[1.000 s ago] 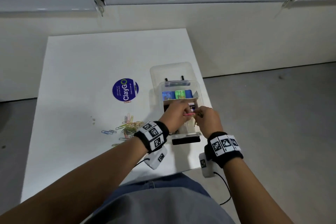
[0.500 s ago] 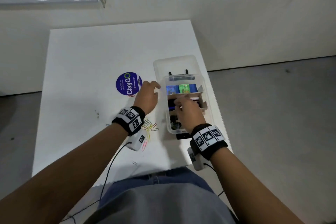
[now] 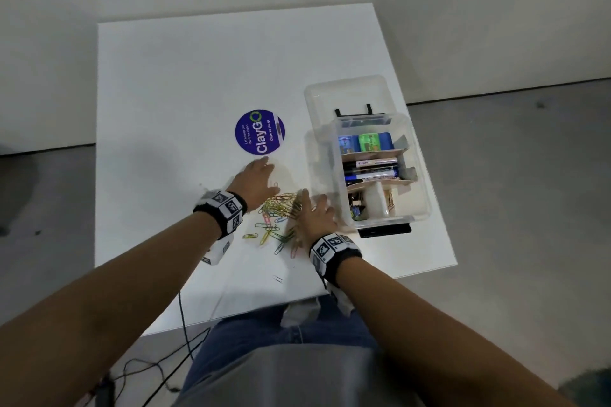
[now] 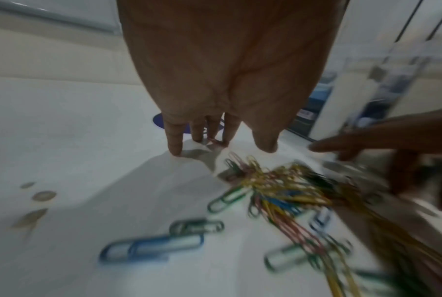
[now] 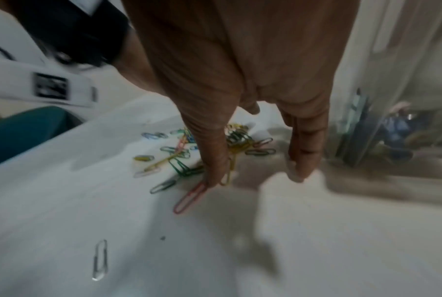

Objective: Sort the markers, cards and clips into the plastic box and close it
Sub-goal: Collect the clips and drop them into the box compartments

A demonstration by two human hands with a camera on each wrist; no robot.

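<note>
Both hands are down flat on the white surface (image 3: 205,82), one on each side of a heap of coloured paper clips (image 3: 279,208). The left hand (image 3: 256,183) lies at the heap's far left, fingers (image 4: 174,138) straight and slightly apart, tips touching the surface and holding nothing. The right hand (image 3: 315,213) lies at the heap's right edge, just beside the plastic box (image 3: 420,155), fingers (image 5: 215,156) stretched out and resting on a few clips. The box stands open near the right edge of the surface, with cards (image 3: 363,142) in its far section, markers (image 3: 372,170) in the middle and some clips in the near one. Its clear lid (image 3: 344,92) lies just beyond it. A round purple sticker (image 3: 259,132) sits left of the box. One silver clip (image 5: 100,259) lies alone, nearer the person.
</note>
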